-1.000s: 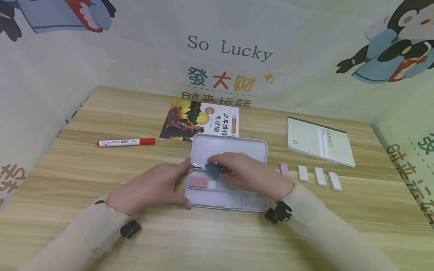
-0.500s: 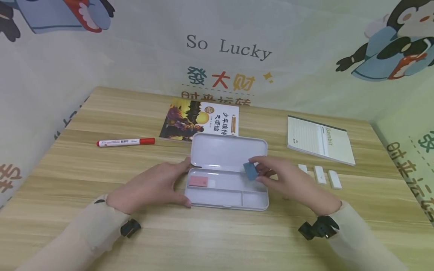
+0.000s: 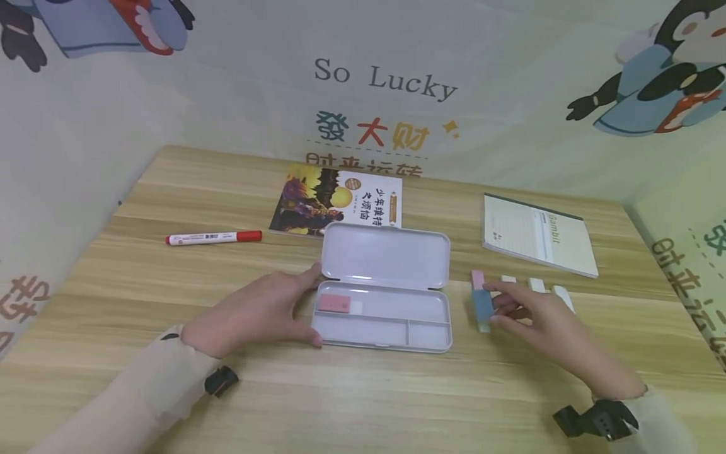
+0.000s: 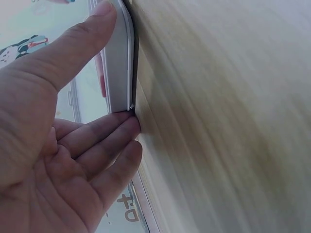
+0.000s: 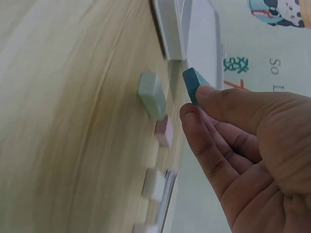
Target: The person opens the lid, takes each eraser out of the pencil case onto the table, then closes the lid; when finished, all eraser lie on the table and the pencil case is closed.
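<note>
An open pencil case (image 3: 363,331) lies on the table in the head view, lid tipped back. My left hand (image 3: 255,312) holds its left end, thumb at the front corner and fingers at the back. In the left wrist view the fingers (image 4: 104,133) touch the case's edge (image 4: 119,73). Inside the upper compartment sit a pink eraser (image 3: 333,303) and a small white piece (image 3: 356,308) beside it. Right of the case, my right hand (image 3: 535,325) pinches a blue eraser (image 3: 483,306) between thumb and fingertips, above a pale green eraser (image 5: 151,94) on the table.
Behind the green eraser lies a lilac eraser (image 3: 478,279). White erasers (image 3: 535,285) stand in a row to its right, partly covered by my right hand. A notebook (image 3: 539,236) is at the back right, a book (image 3: 334,202) behind the case, a red marker (image 3: 213,238) at left.
My right hand has carried the blue eraser out of the case's upper compartment, rightward to beyond the case. My left hand and the case have stayed in place.
</note>
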Demonstrator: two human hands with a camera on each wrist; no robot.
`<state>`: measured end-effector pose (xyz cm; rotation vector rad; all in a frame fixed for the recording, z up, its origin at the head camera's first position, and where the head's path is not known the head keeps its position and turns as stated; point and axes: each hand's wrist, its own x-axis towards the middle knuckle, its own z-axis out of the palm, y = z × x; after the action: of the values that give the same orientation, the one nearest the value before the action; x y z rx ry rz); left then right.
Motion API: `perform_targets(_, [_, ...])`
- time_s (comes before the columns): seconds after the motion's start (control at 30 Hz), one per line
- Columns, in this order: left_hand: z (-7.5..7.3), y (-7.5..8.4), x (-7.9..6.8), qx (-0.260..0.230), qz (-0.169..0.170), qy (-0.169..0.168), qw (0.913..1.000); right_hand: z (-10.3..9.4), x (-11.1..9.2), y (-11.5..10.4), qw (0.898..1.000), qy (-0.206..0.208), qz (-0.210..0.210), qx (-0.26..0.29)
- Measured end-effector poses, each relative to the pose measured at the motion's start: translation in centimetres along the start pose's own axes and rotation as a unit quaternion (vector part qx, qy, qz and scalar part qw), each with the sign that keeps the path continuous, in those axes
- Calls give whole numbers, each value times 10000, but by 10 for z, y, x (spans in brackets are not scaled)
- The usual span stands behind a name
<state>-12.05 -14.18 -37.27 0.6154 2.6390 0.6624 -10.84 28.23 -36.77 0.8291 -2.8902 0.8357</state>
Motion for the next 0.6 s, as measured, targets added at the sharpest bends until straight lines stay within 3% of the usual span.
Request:
perform_targets(0.3, [1, 2, 1, -4, 86, 36, 10000, -5, -33, 25, 9997, 150, 192, -103])
perform_targets(0.5, [0, 1, 0, 23, 79, 26, 10000, -6, -43, 31, 9971, -177, 730, -142])
perform_targets(0.6, [0, 0, 0, 12, 52, 13, 10000, -5, -45, 33, 9966, -204, 800, -73])
